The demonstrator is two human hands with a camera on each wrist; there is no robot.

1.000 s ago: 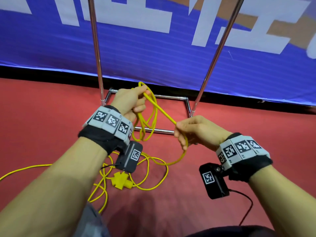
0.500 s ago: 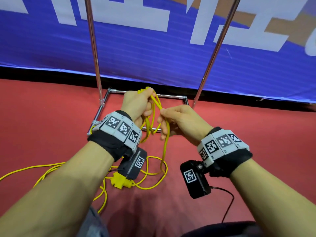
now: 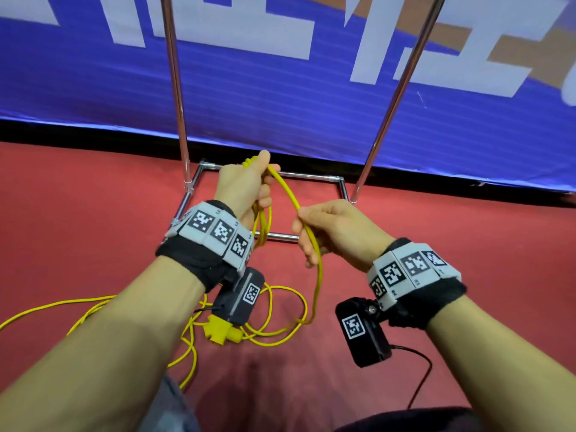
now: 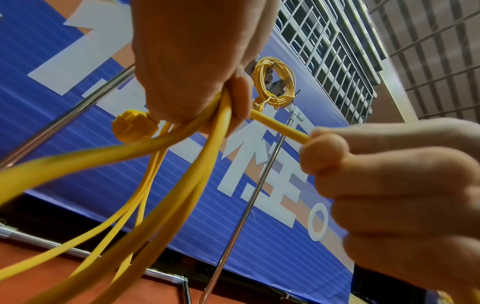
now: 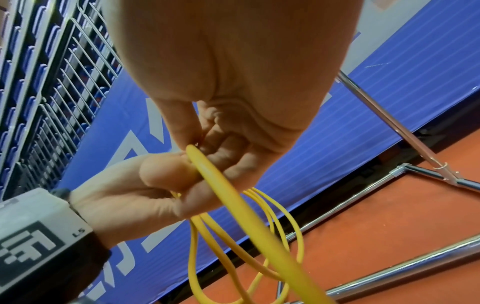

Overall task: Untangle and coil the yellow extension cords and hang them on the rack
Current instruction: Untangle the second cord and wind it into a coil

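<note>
- Head view, frame centre: left hand [image 3: 246,188] gripping gathered loops of yellow cord [image 3: 316,275]; right hand [image 3: 330,232] pinching the next span. Slack lower left, likely snag risk.
- Left wrist view: 1 hung coil [image 4: 274,82] upper centre.
- Right wrist view: loops [image 5: 259,236] could spill.

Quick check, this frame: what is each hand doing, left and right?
Left hand: closed, gripping the gathered loops of the yellow cord.
Right hand: closed, pinching the cord's free run that leads down to the floor.

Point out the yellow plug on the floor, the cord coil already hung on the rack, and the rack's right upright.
yellow plug [image 3: 223,331], head view, on its body.
hung coil [image 4: 274,82], left wrist view, on the strands' upper left arc.
right upright [image 3: 397,92], head view, mid-pole.
</note>
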